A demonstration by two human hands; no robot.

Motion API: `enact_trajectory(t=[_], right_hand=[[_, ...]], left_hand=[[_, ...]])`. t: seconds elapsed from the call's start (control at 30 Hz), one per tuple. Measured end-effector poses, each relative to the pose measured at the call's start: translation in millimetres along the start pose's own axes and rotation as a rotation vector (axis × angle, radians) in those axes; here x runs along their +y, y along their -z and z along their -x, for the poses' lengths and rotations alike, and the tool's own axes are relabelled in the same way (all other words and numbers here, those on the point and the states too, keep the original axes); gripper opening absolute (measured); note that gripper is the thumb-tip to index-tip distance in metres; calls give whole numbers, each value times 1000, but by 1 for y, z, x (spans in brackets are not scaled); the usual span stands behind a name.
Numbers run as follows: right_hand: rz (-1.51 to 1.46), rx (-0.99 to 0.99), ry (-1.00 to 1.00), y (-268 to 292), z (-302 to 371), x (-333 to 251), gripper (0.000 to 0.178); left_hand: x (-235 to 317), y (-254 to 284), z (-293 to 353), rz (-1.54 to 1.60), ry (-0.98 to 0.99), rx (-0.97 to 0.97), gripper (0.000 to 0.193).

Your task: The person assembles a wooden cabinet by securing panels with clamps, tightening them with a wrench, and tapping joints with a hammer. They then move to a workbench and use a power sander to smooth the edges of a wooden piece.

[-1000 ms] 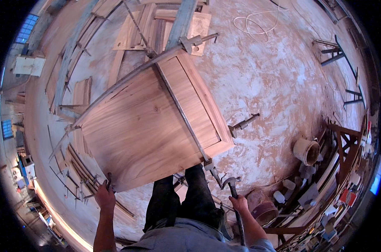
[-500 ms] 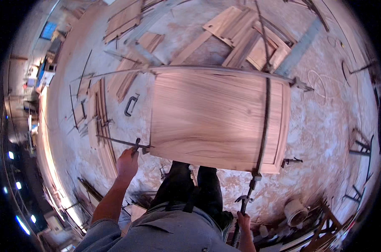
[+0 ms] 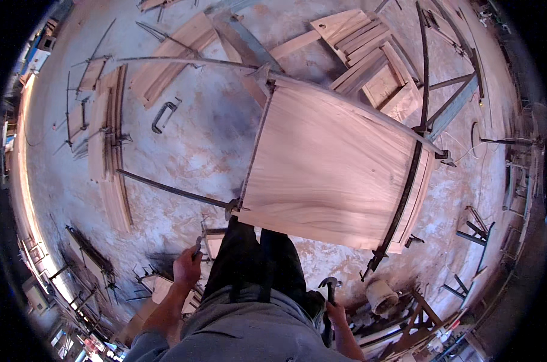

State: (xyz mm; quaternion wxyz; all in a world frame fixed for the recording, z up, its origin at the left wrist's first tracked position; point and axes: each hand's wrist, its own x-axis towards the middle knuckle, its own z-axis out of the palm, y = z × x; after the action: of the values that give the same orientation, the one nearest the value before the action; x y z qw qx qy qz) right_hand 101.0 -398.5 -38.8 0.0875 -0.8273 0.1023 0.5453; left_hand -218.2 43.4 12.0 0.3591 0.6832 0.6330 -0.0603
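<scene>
right hand (image 3: 335,314) grips hammer (image 3: 329,286); left hand (image 3: 187,267) closed on clamp (image 3: 208,232) beside panel (image 3: 334,175). step: clamping; next, likely tightening.

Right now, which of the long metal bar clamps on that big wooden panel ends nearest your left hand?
The long dark bar clamp jutting left from the large wooden panel's near corner; its head sits just above the left hand. The other runs down the panel's right edge.

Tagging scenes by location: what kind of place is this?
Most likely a woodworking or carpentry shop. A large wooden panel sits in long metal bar clamps, boards are stacked on a dusty floor, and the right hand holds a hammer.
</scene>
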Motion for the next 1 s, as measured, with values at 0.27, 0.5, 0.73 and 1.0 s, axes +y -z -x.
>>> enact_trajectory(t=[0.27, 0.5, 0.73, 1.0], right_hand=[[220, 105, 236, -16, 33, -64, 28], [283, -1, 30, -17, 9, -46, 40], [314, 5, 274, -11, -14, -7, 44], [366, -32, 18, -20, 23, -75, 35]], left_hand=[[-58, 21, -14, -37, 146, -7, 29], [-74, 28, -22, 70, 170, 2, 23], [-77, 25, -16, 71, 204, -22, 21], [-79, 18, -11, 76, 164, 13, 22]])
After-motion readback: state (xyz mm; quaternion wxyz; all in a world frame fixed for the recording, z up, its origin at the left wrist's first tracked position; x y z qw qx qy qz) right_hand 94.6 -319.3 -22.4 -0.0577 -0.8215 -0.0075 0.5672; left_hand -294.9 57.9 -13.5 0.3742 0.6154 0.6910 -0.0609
